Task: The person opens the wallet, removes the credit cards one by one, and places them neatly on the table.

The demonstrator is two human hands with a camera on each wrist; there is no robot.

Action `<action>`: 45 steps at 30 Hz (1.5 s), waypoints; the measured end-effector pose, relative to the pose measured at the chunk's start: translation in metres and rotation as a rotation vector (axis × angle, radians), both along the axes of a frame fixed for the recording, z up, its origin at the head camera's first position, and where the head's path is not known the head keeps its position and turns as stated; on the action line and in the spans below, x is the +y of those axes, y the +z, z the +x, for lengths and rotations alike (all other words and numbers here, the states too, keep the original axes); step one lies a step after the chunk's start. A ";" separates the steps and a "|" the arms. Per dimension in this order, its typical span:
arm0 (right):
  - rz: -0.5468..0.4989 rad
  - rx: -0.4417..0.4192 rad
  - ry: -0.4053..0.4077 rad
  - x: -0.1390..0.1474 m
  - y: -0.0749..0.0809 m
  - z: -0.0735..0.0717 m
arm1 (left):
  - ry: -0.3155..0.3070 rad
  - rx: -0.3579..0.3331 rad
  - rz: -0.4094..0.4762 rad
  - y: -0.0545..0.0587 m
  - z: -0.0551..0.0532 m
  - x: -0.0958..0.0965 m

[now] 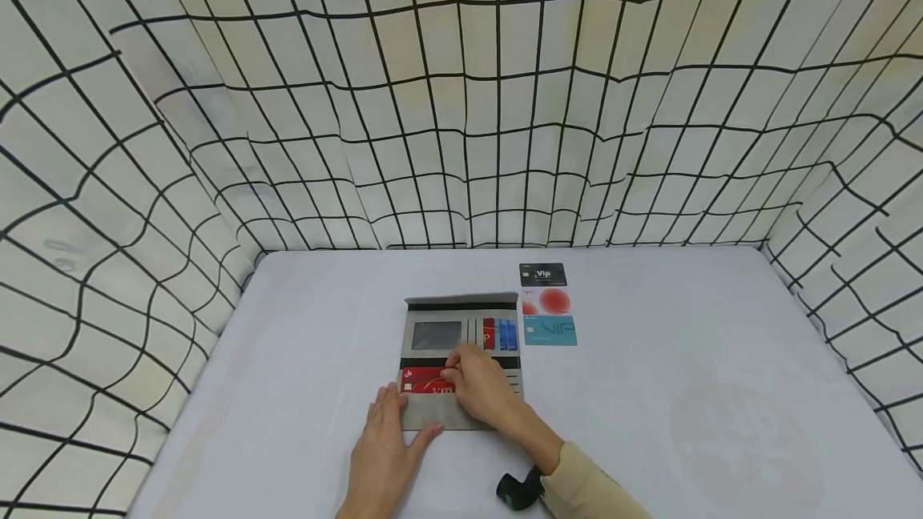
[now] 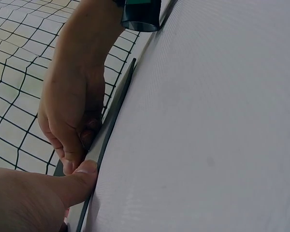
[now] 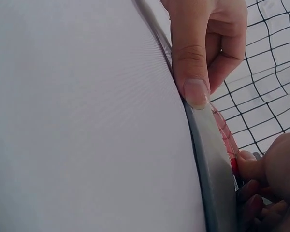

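A grey wallet [image 1: 433,413] lies unfolded, with a red card [image 1: 420,379] showing along its lower left part. My right hand [image 1: 481,384] reaches over the wallet and pinches the red card near its right end. At the wallet's lower left corner rests my left hand [image 1: 385,443], fingers extended along the left side and thumb pressing the near edge. The right wrist view shows the red card [image 3: 226,137] rising behind the wallet's edge [image 3: 215,169]. In the wallet's upper right slots stand a small red card [image 1: 489,334] and blue cards [image 1: 508,335].
To the right of the wallet, a black card [image 1: 543,274], a white card with red circles [image 1: 546,301] and a teal card [image 1: 550,331] lie in a column. A black wrist device [image 1: 517,492] sits by the right sleeve [image 1: 587,487]. Black-lined netting surrounds the white table [image 1: 649,399].
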State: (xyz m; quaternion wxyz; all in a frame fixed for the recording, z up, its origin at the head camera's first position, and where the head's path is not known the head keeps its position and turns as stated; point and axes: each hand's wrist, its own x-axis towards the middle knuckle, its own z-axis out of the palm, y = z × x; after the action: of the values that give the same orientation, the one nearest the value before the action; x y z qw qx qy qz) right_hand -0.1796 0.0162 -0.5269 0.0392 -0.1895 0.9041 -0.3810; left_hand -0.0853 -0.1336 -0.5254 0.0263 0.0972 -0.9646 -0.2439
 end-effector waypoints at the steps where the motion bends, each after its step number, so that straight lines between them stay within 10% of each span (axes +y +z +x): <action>1: -0.014 -0.005 -0.006 0.000 0.000 -0.001 | 0.000 -0.001 0.000 0.000 0.000 0.000; 28: -0.121 -0.182 0.106 0.021 0.010 -0.009 | 0.004 -0.050 0.011 0.003 -0.001 0.000; 45: -0.283 -0.284 -0.049 0.053 0.016 -0.003 | 0.015 -0.038 -0.003 0.002 -0.001 0.000</action>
State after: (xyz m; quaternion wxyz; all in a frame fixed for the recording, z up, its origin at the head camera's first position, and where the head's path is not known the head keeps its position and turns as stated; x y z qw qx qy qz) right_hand -0.1830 0.0690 -0.5113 0.1299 -0.1154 0.8312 -0.5281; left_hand -0.0864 -0.1331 -0.5234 0.0101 0.1088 -0.9645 -0.2403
